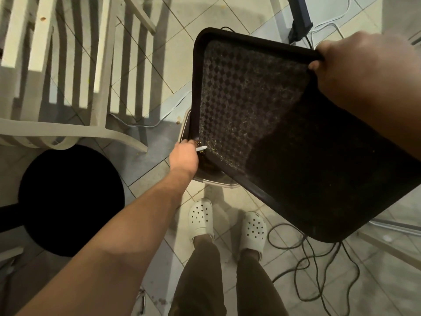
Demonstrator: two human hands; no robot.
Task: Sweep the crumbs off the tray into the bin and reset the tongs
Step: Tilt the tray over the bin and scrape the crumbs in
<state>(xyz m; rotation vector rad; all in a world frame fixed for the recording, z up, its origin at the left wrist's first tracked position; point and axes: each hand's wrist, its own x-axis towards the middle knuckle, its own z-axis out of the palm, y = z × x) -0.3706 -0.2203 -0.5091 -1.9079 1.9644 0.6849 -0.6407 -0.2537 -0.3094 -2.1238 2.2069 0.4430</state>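
Listing by size: one dark tray [284, 137], tilted over the floor, its low corner dipping into the pale bin [185, 124] beneath; right hand [355, 71] curled round the tray's upper far rim; left hand [184, 156] at the tray's low corner, its grip pinching a small white implement [202, 148]; yellow crumbs [206, 151] heaped at that same corner, touching the implement's tip. The tray's long axis runs downhill toward the bin, and the left hand is much the nearer, so the last flick over the rim looks to fall to it. Tongs not in view.
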